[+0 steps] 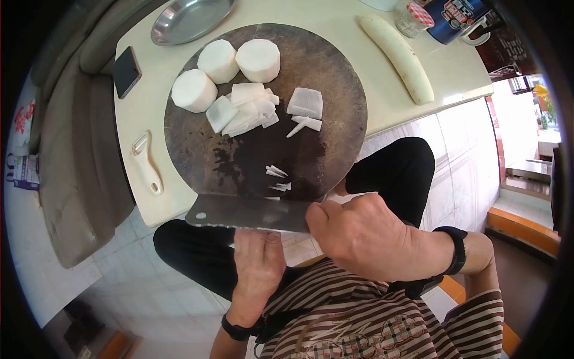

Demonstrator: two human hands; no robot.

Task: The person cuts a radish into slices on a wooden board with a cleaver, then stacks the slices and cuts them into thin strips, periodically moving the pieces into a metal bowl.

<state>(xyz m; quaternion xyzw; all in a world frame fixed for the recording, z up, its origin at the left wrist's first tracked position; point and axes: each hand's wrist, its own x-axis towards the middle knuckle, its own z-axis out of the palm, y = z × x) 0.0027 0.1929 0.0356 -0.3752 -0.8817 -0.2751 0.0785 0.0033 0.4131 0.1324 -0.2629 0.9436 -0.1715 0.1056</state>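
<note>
My right hand (356,230) is closed around the handle of a cleaver (251,212). Its broad blade points left, just over the near edge of a round dark cutting board (335,66). My left hand (257,260) is under the blade's lower edge, its fingertips hidden behind the metal. Thin white radish strips (276,172) lie on the wet part of the board. Farther up are a pile of white radish slices (245,110) and another slice (305,103) with strips beside it. Three thick peeled radish chunks (258,60) stand at the back left.
On the table are a peeler (146,164), a phone (127,72), a metal dish (190,21), a long whole white radish (397,58), a glass jar with a checked lid (414,21) and a blue can (452,19). A sofa (89,149) stands left.
</note>
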